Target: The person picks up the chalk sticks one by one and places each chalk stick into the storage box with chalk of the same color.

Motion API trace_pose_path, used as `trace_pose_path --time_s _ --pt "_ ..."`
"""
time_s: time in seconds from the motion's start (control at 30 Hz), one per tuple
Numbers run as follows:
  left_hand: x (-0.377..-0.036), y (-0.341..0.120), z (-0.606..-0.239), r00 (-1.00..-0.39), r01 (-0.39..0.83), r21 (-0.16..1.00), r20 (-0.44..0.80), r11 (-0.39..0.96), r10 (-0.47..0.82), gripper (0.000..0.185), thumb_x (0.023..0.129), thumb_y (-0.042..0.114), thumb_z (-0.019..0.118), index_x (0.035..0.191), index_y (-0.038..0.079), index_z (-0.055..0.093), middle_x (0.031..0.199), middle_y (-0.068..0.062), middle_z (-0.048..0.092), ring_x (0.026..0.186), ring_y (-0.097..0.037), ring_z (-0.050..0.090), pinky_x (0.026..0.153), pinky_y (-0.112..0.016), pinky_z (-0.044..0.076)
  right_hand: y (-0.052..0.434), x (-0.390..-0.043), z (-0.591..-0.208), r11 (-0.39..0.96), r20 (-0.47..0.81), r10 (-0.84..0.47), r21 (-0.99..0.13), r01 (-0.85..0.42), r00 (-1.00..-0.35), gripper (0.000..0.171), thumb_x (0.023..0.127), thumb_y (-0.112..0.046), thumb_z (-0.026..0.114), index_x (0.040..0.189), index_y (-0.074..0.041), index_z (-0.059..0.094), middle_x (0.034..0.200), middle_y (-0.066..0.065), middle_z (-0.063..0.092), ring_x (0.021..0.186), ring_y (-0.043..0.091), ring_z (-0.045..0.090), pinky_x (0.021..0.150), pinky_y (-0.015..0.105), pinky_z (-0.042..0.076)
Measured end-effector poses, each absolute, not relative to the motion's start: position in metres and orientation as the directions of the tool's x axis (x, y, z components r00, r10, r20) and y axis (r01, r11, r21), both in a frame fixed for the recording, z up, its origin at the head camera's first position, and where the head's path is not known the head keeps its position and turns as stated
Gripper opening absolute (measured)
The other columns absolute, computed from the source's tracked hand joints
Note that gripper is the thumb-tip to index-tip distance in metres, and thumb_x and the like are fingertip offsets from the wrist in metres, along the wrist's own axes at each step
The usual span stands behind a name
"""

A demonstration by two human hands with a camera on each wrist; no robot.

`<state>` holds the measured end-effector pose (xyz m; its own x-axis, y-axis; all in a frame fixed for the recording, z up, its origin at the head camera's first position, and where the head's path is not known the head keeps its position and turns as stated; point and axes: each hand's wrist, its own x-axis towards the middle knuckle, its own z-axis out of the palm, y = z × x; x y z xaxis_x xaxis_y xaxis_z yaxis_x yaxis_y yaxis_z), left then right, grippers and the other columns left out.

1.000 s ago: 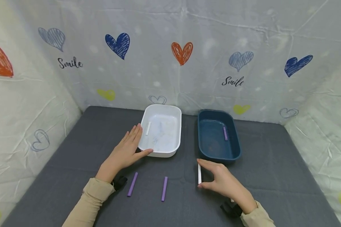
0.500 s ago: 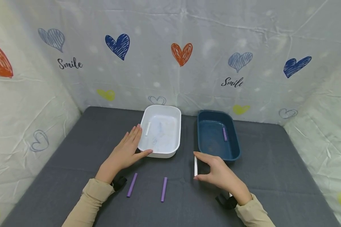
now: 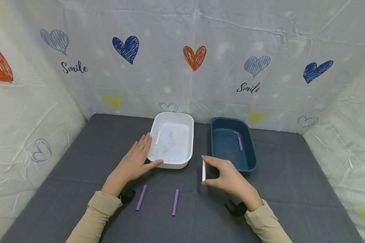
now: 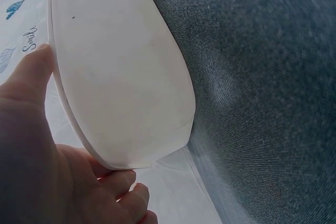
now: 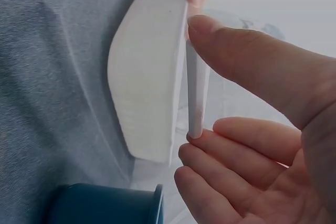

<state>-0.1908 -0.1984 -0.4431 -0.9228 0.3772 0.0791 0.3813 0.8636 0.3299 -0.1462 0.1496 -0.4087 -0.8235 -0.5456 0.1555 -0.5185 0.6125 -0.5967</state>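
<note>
The right hand (image 3: 228, 175) pinches a short white chalk-like stick (image 3: 203, 170) by its two ends, thumb at the near end and forefinger at the far end, holding it lifted over the dark grey cloth-covered table (image 3: 292, 182); in the right wrist view the same stick (image 5: 195, 98) spans from the thumb tip to the fingers (image 5: 231, 150), with the other fingers loosely curled beneath it. Just beyond and to the right of this hand sits a dark blue oval plastic tub (image 3: 249, 162), with a purple stick (image 3: 240, 143) lying inside it towards its far right side. The left hand (image 3: 134, 162) lies flat with straight fingers against the near left corner of a white rectangular plastic tub (image 3: 190, 135), thumb along its near wall and fingers along its left wall; the left wrist view shows that tub's outer wall (image 4: 121, 77) resting against the palm. A second white stick (image 3: 158, 137) lies inside the white tub, just beyond the left fingertips. Between the two wrists, close to the person, two more purple sticks (image 3: 141, 197) (image 3: 175, 202) lie apart on the table, roughly parallel.
</note>
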Motion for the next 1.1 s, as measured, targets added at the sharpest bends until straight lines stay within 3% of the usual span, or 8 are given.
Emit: trace_pose_path --time_s 0.33,0.53,0.87,1.1 --pt "-0.190 -0.198 -0.441 -0.922 0.383 0.330 0.080 0.863 0.378 0.105 0.093 0.069 0.049 0.157 -0.004 0.006 0.165 -0.018 0.001 0.152 -0.033 0.003 0.122 -0.052 0.008 0.136 -0.162 -0.402 0.604 0.150 -0.535 -0.620 -0.500 -0.832 0.078 0.078 -0.026 0.087 0.145 -0.007 0.051 0.145 0.007 0.053 0.134 0.024 0.049 0.107 0.044 0.044" --pt "-0.190 -0.198 -0.441 -0.922 0.384 0.335 0.089 0.860 0.377 0.106 0.093 0.069 0.049 0.157 -0.004 0.008 0.164 -0.019 0.002 0.151 -0.033 0.004 0.121 -0.052 0.009 0.125 -0.173 -0.400 0.549 0.135 -0.540 -0.692 -0.469 -0.831 0.079 0.079 -0.022 0.086 0.146 -0.005 0.049 0.147 0.008 0.050 0.133 0.025 0.050 0.104 0.043 0.047" --pt "-0.191 -0.195 -0.441 -0.920 0.389 0.329 0.096 0.861 0.379 0.105 0.093 0.069 0.049 0.157 -0.005 0.009 0.164 -0.020 0.004 0.151 -0.034 0.005 0.121 -0.053 0.010 0.107 -0.189 -0.404 0.367 0.122 -0.538 -0.857 -0.362 -0.834 0.077 0.085 -0.016 0.081 0.150 -0.003 0.042 0.152 0.014 0.043 0.132 0.029 0.051 0.102 0.039 0.048" --pt "-0.191 -0.195 -0.442 -0.921 0.389 0.326 0.106 0.862 0.375 0.105 0.094 0.067 0.050 0.156 -0.006 0.009 0.164 -0.022 0.005 0.151 -0.036 0.007 0.120 -0.054 0.011 0.095 -0.200 -0.412 0.363 0.041 -0.498 -0.897 -0.251 -0.866 0.074 0.088 -0.021 0.079 0.151 -0.009 0.043 0.151 0.011 0.045 0.131 0.026 0.052 0.100 0.036 0.050"
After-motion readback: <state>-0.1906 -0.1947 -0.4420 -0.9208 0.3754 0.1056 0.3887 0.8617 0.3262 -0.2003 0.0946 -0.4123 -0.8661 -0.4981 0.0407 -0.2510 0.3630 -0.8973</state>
